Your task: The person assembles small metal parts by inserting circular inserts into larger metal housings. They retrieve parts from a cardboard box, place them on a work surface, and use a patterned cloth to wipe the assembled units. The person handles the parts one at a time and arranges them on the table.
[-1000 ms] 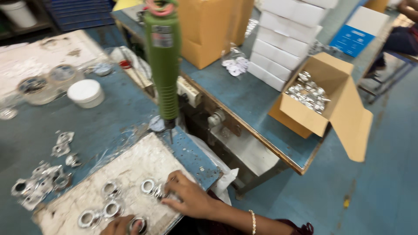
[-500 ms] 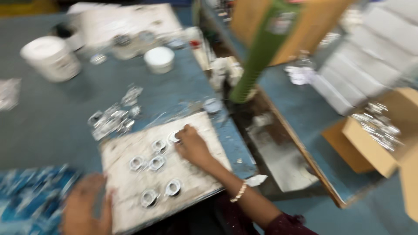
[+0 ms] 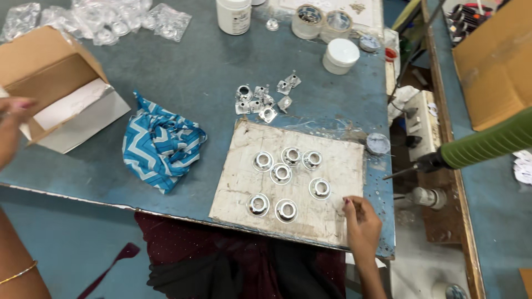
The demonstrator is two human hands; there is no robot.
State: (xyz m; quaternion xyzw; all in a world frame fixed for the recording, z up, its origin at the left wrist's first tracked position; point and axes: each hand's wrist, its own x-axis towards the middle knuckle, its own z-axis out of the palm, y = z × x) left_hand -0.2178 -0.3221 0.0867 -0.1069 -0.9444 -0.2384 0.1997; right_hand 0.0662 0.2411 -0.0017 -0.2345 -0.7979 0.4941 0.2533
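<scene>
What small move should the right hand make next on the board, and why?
Probably slide the right hand left to the nearest metal ring. The hand rests open at the edge of the board, holding nothing, and seven rings lie loose there; the left hand is far off by the cardboard box.

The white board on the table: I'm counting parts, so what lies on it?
Seven round metal rings lie on the white board. The right hand rests on its corner, hiding that spot.

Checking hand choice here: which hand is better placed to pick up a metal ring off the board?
Right, probably. The right hand rests on the board beside the rings; the left hand is far off by the cardboard box.
</scene>
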